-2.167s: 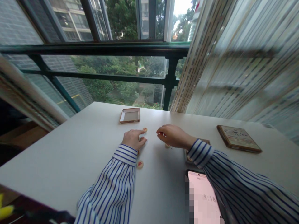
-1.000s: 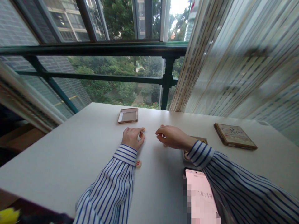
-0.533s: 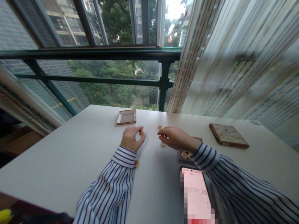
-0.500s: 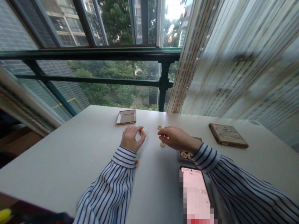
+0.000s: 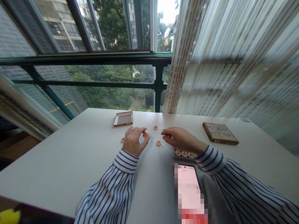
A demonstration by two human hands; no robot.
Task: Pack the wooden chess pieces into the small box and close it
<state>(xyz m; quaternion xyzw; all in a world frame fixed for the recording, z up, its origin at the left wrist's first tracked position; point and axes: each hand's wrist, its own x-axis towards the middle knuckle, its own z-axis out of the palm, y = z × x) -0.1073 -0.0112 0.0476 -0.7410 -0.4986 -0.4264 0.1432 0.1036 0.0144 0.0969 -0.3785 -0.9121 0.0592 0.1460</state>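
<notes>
My left hand curls its thumb and fingers around a round xiangqi piece and holds it above the white table. Another piece is partly hidden behind that hand. To the right, my right hand has its fingertips pressed together; whatever they may hold is hidden. Two pieces lie flat between the hands: one farther back and one nearer, both with red characters. Under my right wrist sits a tray with several red-marked pieces, partly covered by the forearm.
At the back left is an open shallow box lid. A flat brown box with a printed cover lies on the right. A phone with a lit screen rests near the front of the white table. Window and curtain stand behind.
The view has turned slightly right. My left hand has moved right with its piece. My right hand has shifted right, away from the two loose pieces, uncovering more of them.
</notes>
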